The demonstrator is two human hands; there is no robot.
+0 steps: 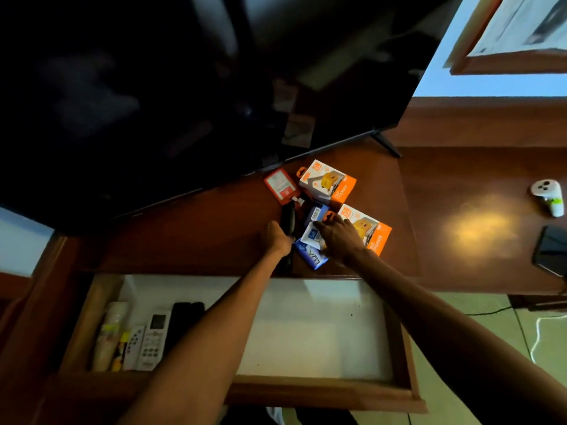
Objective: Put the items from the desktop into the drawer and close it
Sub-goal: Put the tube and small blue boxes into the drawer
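Note:
On the wooden desktop (190, 237) lies a cluster of items: a red packet (280, 185), two orange-and-white charger boxes (328, 180) (372, 230), a small blue box (316, 213), a white sachet (310, 234), a blue pouch (311, 256) and a black remote (288, 220). My left hand (277, 237) is closed around the black remote. My right hand (339, 236) rests on the white sachet and the near charger box, fingers spread; whether it grips anything I cannot tell. The drawer (399, 348) below stands pulled out.
The drawer's left end holds a pale tube (110, 332), two white remotes (155, 338) and a black item (184, 320). A large dark TV (184, 87) looms over the desk's back. A white controller (547, 194) and a black phone (552, 250) lie at the right.

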